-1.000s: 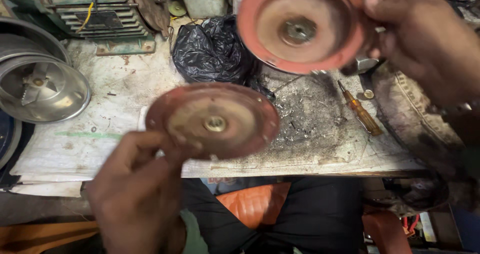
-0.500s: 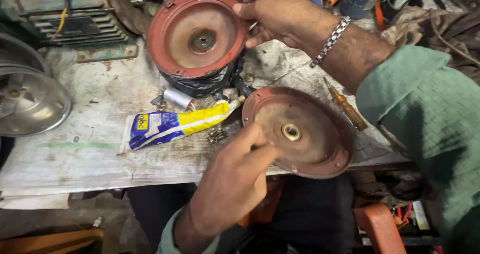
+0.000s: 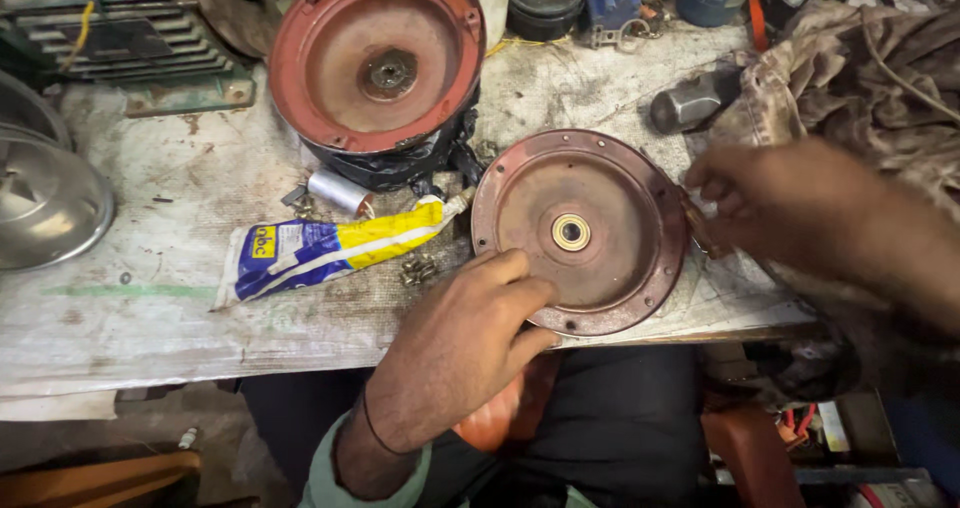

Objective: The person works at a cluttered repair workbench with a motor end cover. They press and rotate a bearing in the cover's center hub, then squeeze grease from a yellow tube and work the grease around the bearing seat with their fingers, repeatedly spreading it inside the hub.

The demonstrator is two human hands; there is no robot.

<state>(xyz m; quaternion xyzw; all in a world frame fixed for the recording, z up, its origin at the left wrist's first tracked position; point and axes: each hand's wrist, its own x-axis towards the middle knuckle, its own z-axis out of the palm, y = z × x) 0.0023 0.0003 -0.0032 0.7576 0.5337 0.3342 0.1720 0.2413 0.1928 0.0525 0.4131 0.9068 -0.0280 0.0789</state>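
Left hand (image 3: 465, 343) presses the round cover (image 3: 580, 233) at the table's front edge; right hand (image 3: 770, 203) pinches its rim. Rigid, probably heavy; best held by the rim.

glue tube (image 3: 330, 251) flat on bench | red cover (image 3: 377, 60) atop black bag | capacitor (image 3: 338, 191) btwn them | hammer (image 3: 692, 101) far rt

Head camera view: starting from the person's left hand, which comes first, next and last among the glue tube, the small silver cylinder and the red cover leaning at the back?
From the left hand, nearest first:
1. Glue tube, lying flat on the bench just to the hand's left.
2. Small silver cylinder, beyond the tube, under the leaning cover.
3. Red cover, propped up at the back of the bench, farthest.
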